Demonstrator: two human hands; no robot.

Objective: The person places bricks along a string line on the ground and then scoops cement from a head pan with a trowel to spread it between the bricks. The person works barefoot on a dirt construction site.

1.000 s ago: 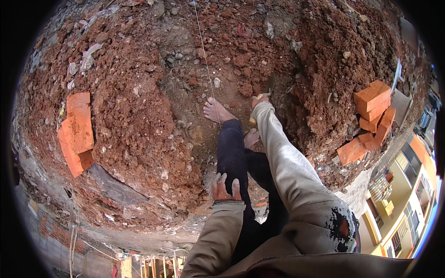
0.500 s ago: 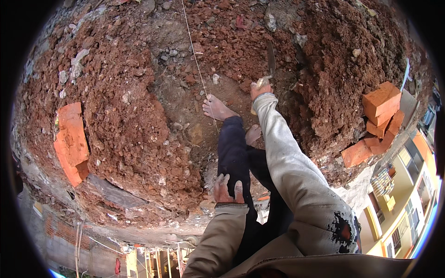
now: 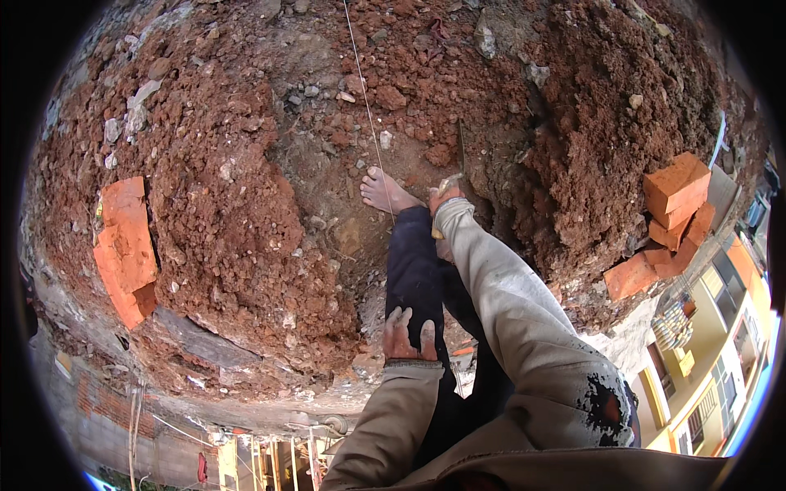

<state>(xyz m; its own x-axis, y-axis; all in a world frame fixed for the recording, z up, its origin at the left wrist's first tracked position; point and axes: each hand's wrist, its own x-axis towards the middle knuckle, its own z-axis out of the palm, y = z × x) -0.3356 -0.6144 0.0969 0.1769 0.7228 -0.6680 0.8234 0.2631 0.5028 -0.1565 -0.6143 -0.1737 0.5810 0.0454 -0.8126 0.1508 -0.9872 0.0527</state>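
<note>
My left hand (image 3: 408, 335) rests on my dark-trousered left leg (image 3: 409, 270), fingers apart. My right hand (image 3: 444, 192) grips the pale handle of a tool with a long, narrow, dark blade (image 3: 462, 147) pointing away from me over the dirt. The hand is low, just right of my bare left foot (image 3: 385, 192); much of my other foot is hidden behind that arm. A thin pale string (image 3: 364, 98) runs from the top of the view down past the left foot, above a trench-like strip of reddish soil and stones (image 3: 327, 131).
Broken orange bricks (image 3: 123, 254) lie on rubble at the left. A pile of orange bricks (image 3: 675, 196) sits on the right mound (image 3: 598, 106). Beyond the edges appear a yellow building (image 3: 712, 352), a grey brick wall (image 3: 106, 425) and upright wooden poles (image 3: 270, 466).
My right hand with the tool first went forward and up, then came back down and left beside my foot. My left hand has stayed on the leg.
</note>
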